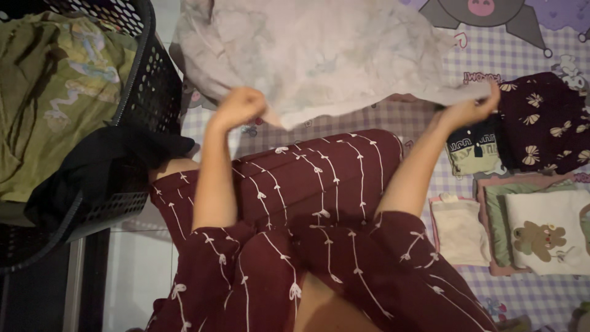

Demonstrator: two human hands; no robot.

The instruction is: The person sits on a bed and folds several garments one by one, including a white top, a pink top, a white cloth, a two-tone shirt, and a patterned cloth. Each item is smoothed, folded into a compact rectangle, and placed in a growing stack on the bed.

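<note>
I hold a pale, wrinkled white garment (319, 55) spread out in front of me over my lap. My left hand (238, 107) is closed in a fist on its lower left edge. On the right, the fingers of my right hand (470, 109) pinch its lower right corner. The cloth hangs above the checked purple sheet (399, 120). My legs in dark red patterned fabric (307, 184) lie below it.
A black perforated laundry basket (147, 86) at the left holds a green garment (55, 92) and a black one (104, 166). Folded clothes lie at the right: a dark floral piece (547, 123), a cream piece (460, 230), and a white piece with a bear (547, 230).
</note>
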